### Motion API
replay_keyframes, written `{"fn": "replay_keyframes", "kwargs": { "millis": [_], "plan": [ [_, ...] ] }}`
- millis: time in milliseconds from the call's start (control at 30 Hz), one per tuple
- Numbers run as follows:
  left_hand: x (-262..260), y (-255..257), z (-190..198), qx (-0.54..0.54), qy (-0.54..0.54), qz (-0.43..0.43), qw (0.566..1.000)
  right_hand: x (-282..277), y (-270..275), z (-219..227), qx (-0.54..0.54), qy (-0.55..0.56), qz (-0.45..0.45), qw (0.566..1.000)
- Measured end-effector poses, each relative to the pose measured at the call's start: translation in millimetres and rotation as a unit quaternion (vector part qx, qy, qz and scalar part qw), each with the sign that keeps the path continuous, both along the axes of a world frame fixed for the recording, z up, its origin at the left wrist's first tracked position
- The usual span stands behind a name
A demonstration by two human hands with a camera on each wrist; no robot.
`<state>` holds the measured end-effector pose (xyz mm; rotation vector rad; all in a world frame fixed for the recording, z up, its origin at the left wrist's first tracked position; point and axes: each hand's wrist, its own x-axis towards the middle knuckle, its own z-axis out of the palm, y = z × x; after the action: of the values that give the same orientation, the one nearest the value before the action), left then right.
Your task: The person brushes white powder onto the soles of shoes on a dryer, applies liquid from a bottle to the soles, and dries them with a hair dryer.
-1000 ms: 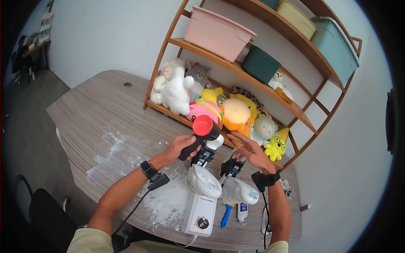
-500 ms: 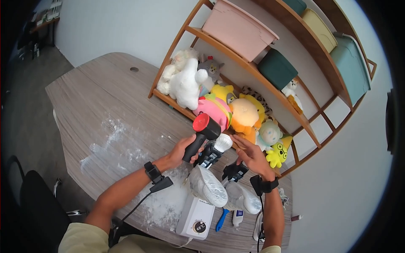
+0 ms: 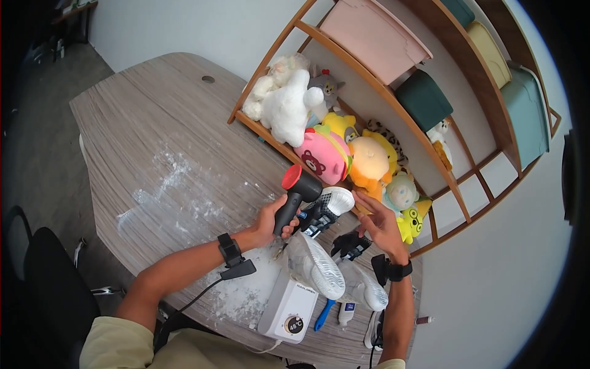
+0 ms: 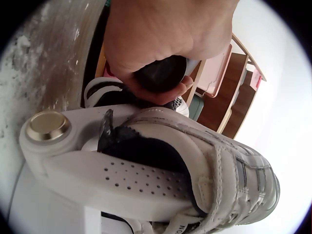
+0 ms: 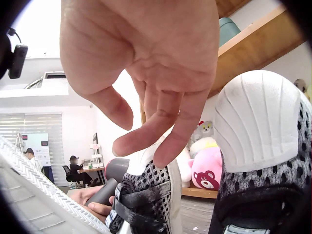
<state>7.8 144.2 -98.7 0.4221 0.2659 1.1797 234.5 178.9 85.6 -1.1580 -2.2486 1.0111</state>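
My left hand [image 3: 275, 218] grips the handle of a black hair dryer [image 3: 305, 187], its wide red-lined end turned up and to the left. Just right of the dryer is a black-and-white mesh shoe [image 3: 335, 202] with a pale ribbed toe. Fingers loosely bent, my right hand [image 3: 382, 229] has its fingertips close to that toe and grips nothing. Below it is a second black mesh shoe [image 5: 253, 190]. Two whitish shoes [image 3: 314, 270] sit nearer me, soles facing up and right, on a white shoe dryer [image 3: 284, 313] reading 48°C.
Behind the shoes a wooden shelf [image 3: 362, 80] holds plush toys [image 3: 369, 163] and storage bins [image 3: 375, 37]. White powder [image 3: 166, 178] is scattered over the table's left side. A blue-handled brush [image 3: 324, 315] and a small white tube [image 3: 346, 313] lie right of the shoe dryer.
The head view has turned, so the shelf sits farther right and higher. More of the black-and-white shoe's toe shows beside the hair dryer. My left hand keeps its grip.
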Motion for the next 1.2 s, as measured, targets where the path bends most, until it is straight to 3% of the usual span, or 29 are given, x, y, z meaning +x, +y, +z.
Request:
{"fn": "replay_keyframes", "kwargs": {
  "millis": [267,467,667,967,1067,1200],
  "plan": [
    [14.3,-1.6,-31.5,-0.092,-0.073,0.0,0.993,2.5,4.0,-1.0,-0.019,0.011,-0.006,1.0],
    [17.3,2.7,-40.4,-0.139,-0.053,0.018,0.989,1.8,6.9,-0.7,-0.03,0.021,-0.013,0.999],
    [16.3,1.3,-33.2,-0.205,-0.019,0.033,0.978,2.7,7.5,-2.7,-0.028,0.02,-0.017,0.999],
    [16.0,-6.7,-2.9,-0.285,-0.085,0.029,0.954,2.5,5.5,-2.8,-0.028,0.027,-0.012,0.999],
    [6.4,-5.8,9.2,-0.269,-0.129,-0.01,0.955,2.6,4.4,-1.8,-0.029,0.019,-0.015,0.999],
    [-5.6,-2.8,13.7,-0.148,-0.086,-0.024,0.985,3.3,5.3,-0.4,-0.027,0.007,-0.008,1.0]
  ]
}}
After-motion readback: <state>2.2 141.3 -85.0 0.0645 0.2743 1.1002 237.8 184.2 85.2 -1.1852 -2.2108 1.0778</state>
